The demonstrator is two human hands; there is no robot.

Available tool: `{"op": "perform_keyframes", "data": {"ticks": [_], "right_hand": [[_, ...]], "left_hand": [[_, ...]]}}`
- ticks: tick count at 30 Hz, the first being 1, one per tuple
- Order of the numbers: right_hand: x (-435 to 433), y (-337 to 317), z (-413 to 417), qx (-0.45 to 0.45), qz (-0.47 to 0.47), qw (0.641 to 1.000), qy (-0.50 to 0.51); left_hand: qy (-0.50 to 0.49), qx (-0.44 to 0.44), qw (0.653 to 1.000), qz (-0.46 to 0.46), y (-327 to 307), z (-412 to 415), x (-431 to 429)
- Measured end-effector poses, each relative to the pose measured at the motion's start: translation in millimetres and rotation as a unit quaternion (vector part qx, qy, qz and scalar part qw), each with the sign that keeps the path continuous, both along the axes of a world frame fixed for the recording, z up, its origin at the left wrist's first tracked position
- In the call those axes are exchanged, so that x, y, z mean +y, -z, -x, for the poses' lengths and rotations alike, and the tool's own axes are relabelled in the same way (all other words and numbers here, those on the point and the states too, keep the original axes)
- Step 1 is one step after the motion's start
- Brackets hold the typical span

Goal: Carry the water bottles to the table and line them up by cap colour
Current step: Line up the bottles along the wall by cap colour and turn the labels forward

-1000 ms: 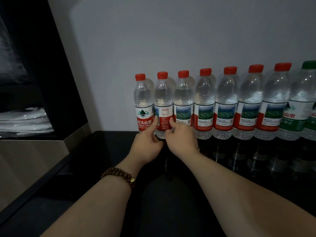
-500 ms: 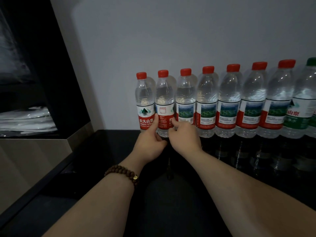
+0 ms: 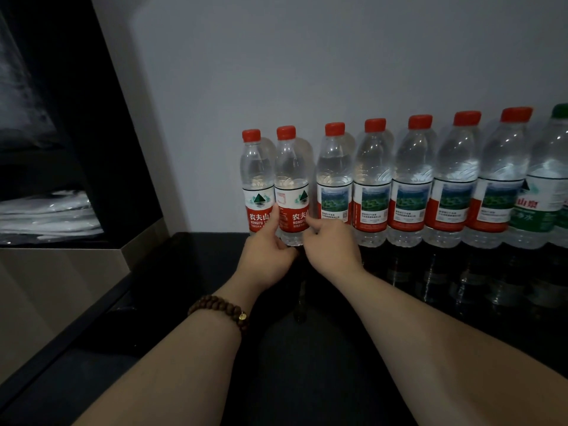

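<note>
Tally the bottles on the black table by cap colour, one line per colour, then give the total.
Red-capped bottles: 7, one of them held between the left hand and the right hand
Green-capped bottles: 1 in view, at the right edge of the picture, partly cut off
Total: 8 bottles in view on the table
</note>
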State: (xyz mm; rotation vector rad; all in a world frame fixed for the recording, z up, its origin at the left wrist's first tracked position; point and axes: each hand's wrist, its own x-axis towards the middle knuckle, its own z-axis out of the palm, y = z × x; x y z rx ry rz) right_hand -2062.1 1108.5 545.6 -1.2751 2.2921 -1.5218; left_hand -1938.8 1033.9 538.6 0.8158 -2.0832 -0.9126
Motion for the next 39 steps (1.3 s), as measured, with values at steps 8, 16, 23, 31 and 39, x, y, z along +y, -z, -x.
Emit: {"op": "perform_keyframes", "data": {"ticks": [8, 16, 23, 31, 39], "right_hand": [[-3, 2, 2, 0.024, -0.062, 0.998, -0.011], [-4, 3, 3, 0.026, -0.055, 0.998, -0.008], [-1, 2, 4, 0.037, -0.066, 0.997, -0.009], [-2, 1, 3, 0.071, -0.101, 0.992, -0.024], [-2, 2, 2, 0.088, -0.110, 0.990, 0.002]], "left_hand": [[-0.016, 0.024, 0.999, -0.017, 5, 0, -3], [-0.039, 0.064, 0.997, -0.033, 4, 0, -4], [-0.017, 0.022, 1.000, -0.001, 3, 0, -2], [-0.025, 0.043, 0.999, -0.013, 4, 1, -1], [-0.272, 0.109, 0.955, -0.046, 6, -1, -22]]}}
